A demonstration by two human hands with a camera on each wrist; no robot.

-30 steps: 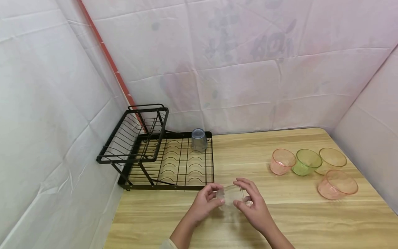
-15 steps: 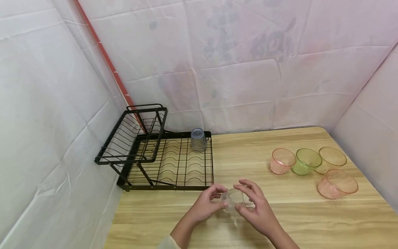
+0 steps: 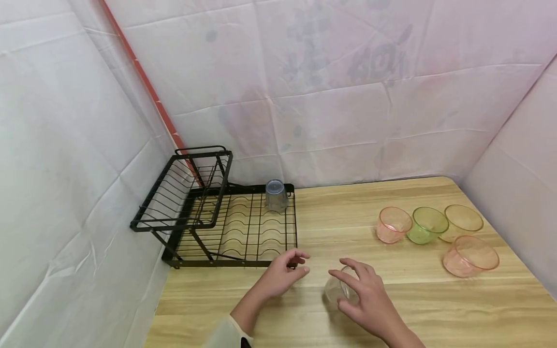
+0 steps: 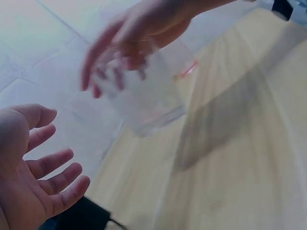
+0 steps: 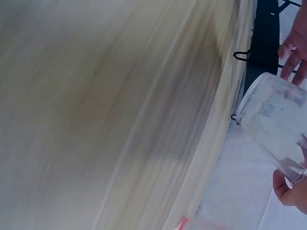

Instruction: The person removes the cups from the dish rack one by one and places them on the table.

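Note:
A clear glass cup is held tilted above the wooden table by my right hand, its thumb and fingers around the rim end. In the right wrist view the see-through wall of the cup shows, its base towards the left hand. Apart from the cup, my left hand holds nothing, with fingers loosely bent, near the front right corner of the black dish rack. The left wrist view shows its fingers spread beside the blurred cup.
An upside-down blue-grey glass stands in the rack's back right corner. To the right on the table are a small pink bowl, a green bowl, a yellow bowl and a larger pink bowl.
Both hands were on the clear cup before. My left hand has let go and moved left; the right hand has shifted slightly right with the cup, which has turned.

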